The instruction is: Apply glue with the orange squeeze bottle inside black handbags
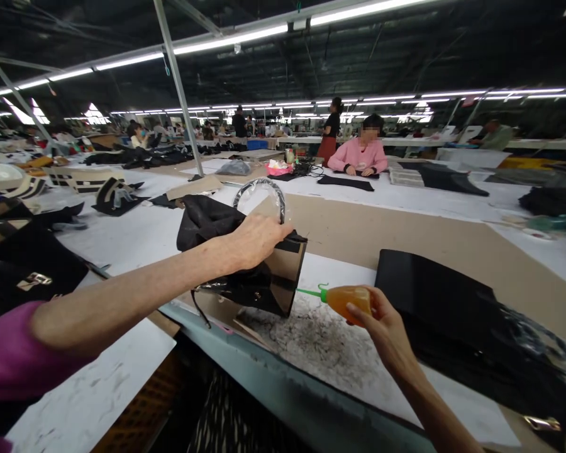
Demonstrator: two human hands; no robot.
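My left hand (259,240) grips the top edge of a black handbag (245,283), which is tilted on the table's near edge. A round handle (264,185) wrapped in clear plastic rises behind that hand. The bag's tan-and-black side panel faces right. In my right hand (382,318) is an orange glue bottle (348,303) with a green nozzle, held nearly level. Its thin tip points left and ends at or very close to the bag's right edge; I cannot tell whether it touches.
A second black bag (434,296) lies on the right. More black pieces with a metal clasp (35,281) are at the left. Across the table (339,220) a person in pink (361,154) handles a dark piece. A metal post (179,88) stands behind.
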